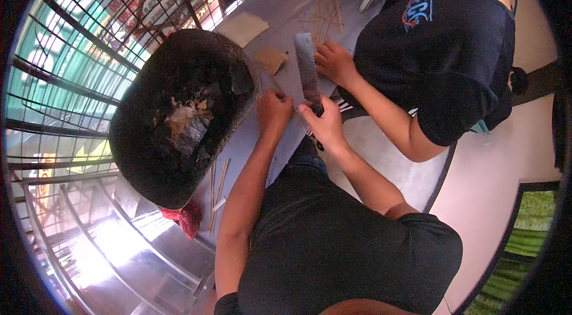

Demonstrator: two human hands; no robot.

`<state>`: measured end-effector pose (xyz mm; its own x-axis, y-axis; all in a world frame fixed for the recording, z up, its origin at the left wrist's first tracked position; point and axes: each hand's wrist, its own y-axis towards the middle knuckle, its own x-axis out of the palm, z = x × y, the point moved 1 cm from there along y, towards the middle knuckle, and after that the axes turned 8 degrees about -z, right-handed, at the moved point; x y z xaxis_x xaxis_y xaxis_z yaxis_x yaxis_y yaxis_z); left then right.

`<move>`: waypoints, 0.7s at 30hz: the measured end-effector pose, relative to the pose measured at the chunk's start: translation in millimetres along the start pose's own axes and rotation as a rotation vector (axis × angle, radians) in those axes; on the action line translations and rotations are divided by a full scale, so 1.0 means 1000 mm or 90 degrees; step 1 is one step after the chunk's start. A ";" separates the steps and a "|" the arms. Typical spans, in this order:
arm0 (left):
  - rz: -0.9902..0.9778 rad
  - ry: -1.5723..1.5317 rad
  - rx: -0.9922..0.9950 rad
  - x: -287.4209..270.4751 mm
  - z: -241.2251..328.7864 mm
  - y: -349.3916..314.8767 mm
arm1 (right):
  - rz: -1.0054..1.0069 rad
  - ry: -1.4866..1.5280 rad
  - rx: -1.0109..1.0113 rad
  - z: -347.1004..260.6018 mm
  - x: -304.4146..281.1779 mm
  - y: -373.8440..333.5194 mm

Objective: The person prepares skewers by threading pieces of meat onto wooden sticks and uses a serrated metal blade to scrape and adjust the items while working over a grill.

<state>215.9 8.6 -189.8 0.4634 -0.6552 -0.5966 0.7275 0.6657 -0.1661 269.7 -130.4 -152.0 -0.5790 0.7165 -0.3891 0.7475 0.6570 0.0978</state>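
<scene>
My right hand (325,121) is closed around the handle of a large knife (306,61). Its broad grey blade points up and away from me. Just left of it, my left hand (274,111) is closed, fingers curled on what looks like a thin stick (276,84), mostly hidden by the hand. A brown flat piece (271,59) lies on the grey table (286,8) beyond my left hand. To the right, a co-worker's hand (335,63) is near the blade, beside several thin sticks (328,8).
A big dark, sooty container (140,91) stands at left, with crumpled scraps (189,123) inside. More sticks (218,190) and a red plastic bag (188,219) are beside it. A pale sheet (244,28) lies farther back. Metal grating (65,79) runs along the left; the co-worker (447,53) is close at right.
</scene>
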 end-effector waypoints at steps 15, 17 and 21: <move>-0.237 0.026 0.044 -0.121 -0.045 -0.106 | -0.051 0.300 -0.230 -0.045 -0.004 -0.012; -0.154 0.057 0.017 -0.135 -0.058 -0.138 | -0.128 0.314 -0.259 -0.038 -0.009 -0.014; 0.058 0.133 -0.111 -0.144 -0.061 -0.188 | -0.198 0.081 -0.342 -0.028 -0.020 -0.007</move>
<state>-18.6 -0.9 -120.4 0.3949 -0.5141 -0.7614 0.5817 0.7814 -0.2259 266.9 -142.9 -119.6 -0.8014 0.4742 -0.3644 0.2894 0.8408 0.4575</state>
